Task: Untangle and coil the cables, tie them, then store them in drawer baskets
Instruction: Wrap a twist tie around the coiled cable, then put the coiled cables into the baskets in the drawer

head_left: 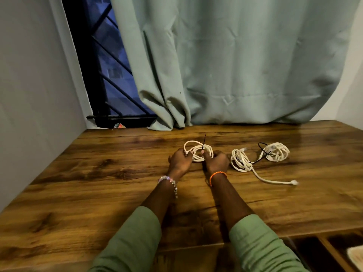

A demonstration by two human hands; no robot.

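A coiled white cable [198,151] lies on the wooden table [98,173] with a black zip tie [204,141] sticking up from its far side. My left hand [179,160] grips the coil's left edge. My right hand [217,161] grips its right edge, thumb pressed on the loops. To the right lie two more white cable coils [240,159] [277,152], joined by a black tie [262,152]. A loose cable end with a clear plug [293,182] trails toward the front right.
A pale green curtain [235,65] hangs behind the table, with a barred dark window [110,75] at the left. A white wall [29,85] borders the table's left side. Open drawer compartments [324,252] show at the lower right, below the table's front edge.
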